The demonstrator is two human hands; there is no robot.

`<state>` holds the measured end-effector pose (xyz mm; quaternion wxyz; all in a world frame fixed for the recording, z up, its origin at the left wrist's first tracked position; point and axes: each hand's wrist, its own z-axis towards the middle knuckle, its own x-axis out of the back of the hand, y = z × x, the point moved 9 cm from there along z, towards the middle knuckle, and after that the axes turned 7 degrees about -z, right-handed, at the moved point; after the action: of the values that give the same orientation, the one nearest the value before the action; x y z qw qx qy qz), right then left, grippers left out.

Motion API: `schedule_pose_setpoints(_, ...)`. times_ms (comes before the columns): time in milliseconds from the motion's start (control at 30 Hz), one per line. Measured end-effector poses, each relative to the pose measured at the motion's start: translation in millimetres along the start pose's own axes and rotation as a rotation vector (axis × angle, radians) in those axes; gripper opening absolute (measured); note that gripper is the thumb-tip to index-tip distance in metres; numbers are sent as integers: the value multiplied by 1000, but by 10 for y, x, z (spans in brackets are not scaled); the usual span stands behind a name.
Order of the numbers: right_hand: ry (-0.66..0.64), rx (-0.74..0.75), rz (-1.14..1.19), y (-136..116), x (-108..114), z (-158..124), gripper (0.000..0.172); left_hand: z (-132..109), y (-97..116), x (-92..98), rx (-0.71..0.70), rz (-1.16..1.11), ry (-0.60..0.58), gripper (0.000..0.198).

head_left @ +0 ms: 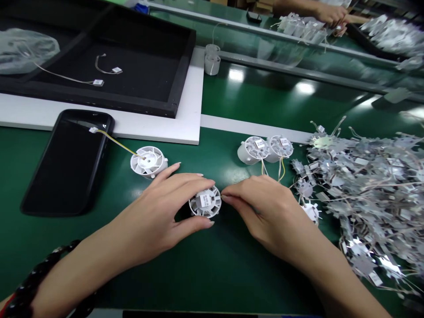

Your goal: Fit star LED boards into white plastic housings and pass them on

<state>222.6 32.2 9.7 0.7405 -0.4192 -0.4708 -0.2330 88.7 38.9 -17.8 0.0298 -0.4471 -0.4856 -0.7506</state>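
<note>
Your left hand [155, 207] and right hand [265, 212] hold the white round part [205, 202] tight between them on the green desk [39, 265].

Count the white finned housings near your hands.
5: one housing between the left hand and right hand, one farther left with yellow wire, two side by side beyond, one at the right hand's edge by the metal pile. The pile may hide more.

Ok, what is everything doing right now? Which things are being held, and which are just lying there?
Left hand: fingers curved around the labelled white plastic housing
Right hand: fingertips at that housing's edge
Phone: lying flat, screen dark
White housing with yellow wire: lying loose, wire reaching onto the phone
Two labelled housings: side by side, tilted
Pile of foil pieces: heaped, wires tangled
</note>
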Motion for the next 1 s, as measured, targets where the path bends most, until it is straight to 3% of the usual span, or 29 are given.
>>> schedule_pose_setpoints(167,38,173,-282,-145,5,-2,28,6,6,7,-15,35,-9,46)
schedule_pose_setpoints(300,13,282,-345,-217,-8,-19,33,5,11,0,-19,39,2,46)
schedule_pose_setpoints(567,36,252,-259,-144,-24,-28,18,-16,11,3,-34,63,3,44)
schedule_pose_setpoints(767,124,340,-303,-232,60,-52,32,-1,1,21,-18,57,13,44)
schedule_pose_setpoints(1000,92,254,-288,-162,10,-31,32,-14,36,-26,-57,68,-9,49)
